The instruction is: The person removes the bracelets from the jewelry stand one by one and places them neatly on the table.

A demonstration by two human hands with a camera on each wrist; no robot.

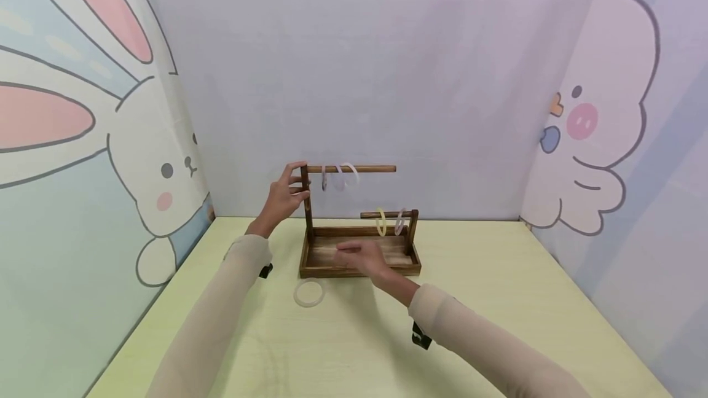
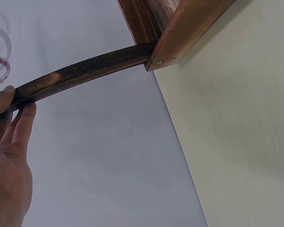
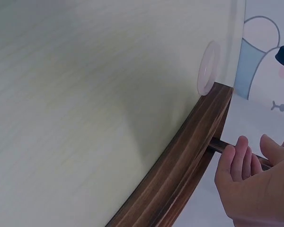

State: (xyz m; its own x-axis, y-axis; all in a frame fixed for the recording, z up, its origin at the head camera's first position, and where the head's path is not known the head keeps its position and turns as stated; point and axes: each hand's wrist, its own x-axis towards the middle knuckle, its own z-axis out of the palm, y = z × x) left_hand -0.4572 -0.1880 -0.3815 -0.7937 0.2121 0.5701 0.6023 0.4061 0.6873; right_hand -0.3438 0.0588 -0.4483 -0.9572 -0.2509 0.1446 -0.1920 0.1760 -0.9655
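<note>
A dark wooden rack stands at the back middle of the table, with a tray base (image 1: 326, 270), a tall post (image 1: 307, 214) and a short post. The upper rod (image 1: 365, 169) carries pale rings (image 1: 340, 177). On the lower rod (image 1: 387, 214) hang a yellow ring (image 1: 381, 222) and a pale ring (image 1: 399, 221). My left hand (image 1: 284, 192) holds the top of the tall post (image 2: 85, 68) between thumb and fingers (image 2: 23, 113). My right hand (image 1: 359, 257) hovers over the tray's front wall (image 3: 180, 161), loosely curled and holding nothing. A whitish ring (image 1: 308, 293) lies flat just before the tray.
The pale green table (image 1: 498, 300) is boxed in by cartoon-printed walls at the left, back and right. The rack sits close to the back wall. The loose ring (image 3: 208, 68) lies by the tray's front left corner.
</note>
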